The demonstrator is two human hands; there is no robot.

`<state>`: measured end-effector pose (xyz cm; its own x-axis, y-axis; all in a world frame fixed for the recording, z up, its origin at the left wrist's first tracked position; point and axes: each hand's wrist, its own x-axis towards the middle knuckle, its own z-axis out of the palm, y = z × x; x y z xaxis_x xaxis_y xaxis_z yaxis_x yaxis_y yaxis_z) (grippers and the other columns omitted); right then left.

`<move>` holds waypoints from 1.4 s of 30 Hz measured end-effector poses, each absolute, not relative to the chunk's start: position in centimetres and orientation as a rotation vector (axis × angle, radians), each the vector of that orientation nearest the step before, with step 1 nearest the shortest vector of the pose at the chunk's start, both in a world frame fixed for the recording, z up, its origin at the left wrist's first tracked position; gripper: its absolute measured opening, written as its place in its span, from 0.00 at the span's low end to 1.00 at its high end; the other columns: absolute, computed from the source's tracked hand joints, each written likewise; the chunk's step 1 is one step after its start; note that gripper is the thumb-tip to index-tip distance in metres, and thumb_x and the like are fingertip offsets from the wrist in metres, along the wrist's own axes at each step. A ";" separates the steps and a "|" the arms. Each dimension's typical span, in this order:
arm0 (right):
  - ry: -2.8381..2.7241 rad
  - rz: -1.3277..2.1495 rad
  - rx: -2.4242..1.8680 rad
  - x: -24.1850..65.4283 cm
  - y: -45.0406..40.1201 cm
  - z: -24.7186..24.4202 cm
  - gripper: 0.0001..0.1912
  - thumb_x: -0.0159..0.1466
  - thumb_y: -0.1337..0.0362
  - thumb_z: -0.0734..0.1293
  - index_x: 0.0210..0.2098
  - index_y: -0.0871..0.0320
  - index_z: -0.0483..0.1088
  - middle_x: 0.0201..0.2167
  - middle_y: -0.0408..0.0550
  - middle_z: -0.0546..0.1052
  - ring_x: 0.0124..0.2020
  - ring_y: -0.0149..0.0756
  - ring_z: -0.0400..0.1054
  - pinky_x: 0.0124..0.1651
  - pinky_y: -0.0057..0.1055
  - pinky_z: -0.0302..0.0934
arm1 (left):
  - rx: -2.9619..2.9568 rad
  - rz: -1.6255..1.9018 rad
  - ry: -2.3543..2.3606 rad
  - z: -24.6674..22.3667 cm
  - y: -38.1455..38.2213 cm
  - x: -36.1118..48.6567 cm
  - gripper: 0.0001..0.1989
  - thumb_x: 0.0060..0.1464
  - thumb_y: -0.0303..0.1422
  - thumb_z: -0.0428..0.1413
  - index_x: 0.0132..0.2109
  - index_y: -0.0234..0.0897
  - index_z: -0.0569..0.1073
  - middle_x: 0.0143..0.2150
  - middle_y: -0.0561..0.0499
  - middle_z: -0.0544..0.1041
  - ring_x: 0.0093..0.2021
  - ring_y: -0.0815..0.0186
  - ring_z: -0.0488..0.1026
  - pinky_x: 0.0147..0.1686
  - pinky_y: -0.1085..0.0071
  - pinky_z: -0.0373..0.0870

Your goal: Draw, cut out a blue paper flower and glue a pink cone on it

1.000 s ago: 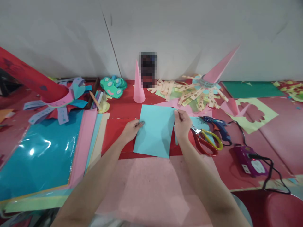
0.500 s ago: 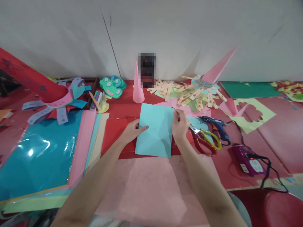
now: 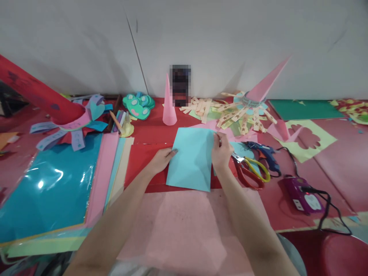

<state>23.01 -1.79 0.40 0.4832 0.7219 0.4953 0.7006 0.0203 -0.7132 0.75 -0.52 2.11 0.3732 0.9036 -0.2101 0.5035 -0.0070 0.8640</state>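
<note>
Risking a crease at the edges

Left hand and right hand have their fingers clamped on opposite edges of the light-blue paper sheet, over the worktop. Uneven pulling could buckle it; drifting sideways, the right hand might knock the scissors.

We see soft, dull light — white glare on the blue pack, faint shadows on the wall — and a pixelated patch by the cone.

light-blue sheet — matt paper | teal pack — glossy plastic
</note>
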 end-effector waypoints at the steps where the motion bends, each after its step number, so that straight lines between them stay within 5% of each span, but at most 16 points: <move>1: -1.209 0.023 -1.700 23.2 -1.8 0.4 0.20 0.65 0.51 0.55 0.35 0.59 0.70 0.24 0.46 0.71 0.23 0.33 0.62 0.32 0.30 0.58 | 1.655 0.505 1.251 2.1 -0.6 0.8 0.22 0.51 0.50 0.48 0.22 0.39 0.55 0.21 0.56 0.55 0.23 0.71 0.54 0.23 0.73 0.51; 11: -1.094 -0.055 -1.705 24.2 -1.5 0.9 0.21 0.63 0.48 0.56 0.32 0.57 0.69 0.23 0.44 0.71 0.21 0.31 0.59 0.31 0.30 0.57 | 1.733 0.478 1.246 2.0 -0.6 1.1 0.20 0.54 0.46 0.45 0.22 0.39 0.51 0.21 0.57 0.52 0.22 0.71 0.51 0.23 0.73 0.51; 18: -1.018 -0.094 -1.717 24.9 -1.6 1.1 0.22 0.63 0.46 0.56 0.30 0.57 0.69 0.23 0.45 0.71 0.22 0.31 0.60 0.30 0.28 0.56 | 1.668 0.457 1.097 1.8 -1.0 1.0 0.13 0.47 0.44 0.55 0.31 0.39 0.67 0.26 0.54 0.66 0.29 0.67 0.65 0.28 0.73 0.60; 24: -1.011 -0.079 -1.722 25.0 -1.6 1.3 0.18 0.63 0.50 0.57 0.30 0.58 0.68 0.24 0.45 0.72 0.23 0.31 0.60 0.31 0.28 0.56 | 1.732 0.485 1.195 1.7 -0.8 1.2 0.17 0.53 0.42 0.48 0.22 0.39 0.56 0.20 0.57 0.54 0.21 0.71 0.53 0.23 0.73 0.52; 33: -1.014 -0.069 -1.713 24.9 -1.7 1.4 0.19 0.63 0.49 0.57 0.30 0.58 0.68 0.24 0.44 0.71 0.23 0.31 0.60 0.30 0.28 0.56 | 1.648 0.535 1.160 2.0 -1.1 0.9 0.16 0.55 0.45 0.48 0.27 0.38 0.66 0.23 0.54 0.64 0.26 0.67 0.62 0.25 0.73 0.57; 42: -1.021 -0.022 -1.698 24.5 -1.7 1.3 0.20 0.63 0.49 0.57 0.31 0.59 0.68 0.25 0.45 0.71 0.25 0.32 0.61 0.31 0.29 0.56 | 1.661 0.484 1.211 2.2 -1.0 1.2 0.20 0.52 0.48 0.46 0.22 0.39 0.53 0.21 0.56 0.52 0.22 0.71 0.52 0.23 0.73 0.50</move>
<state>24.50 -1.67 1.31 0.6282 0.6074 0.4862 0.6282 -0.0273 -0.7775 1.19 -0.98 2.18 0.4222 0.8798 -0.2185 0.4867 -0.0166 0.8734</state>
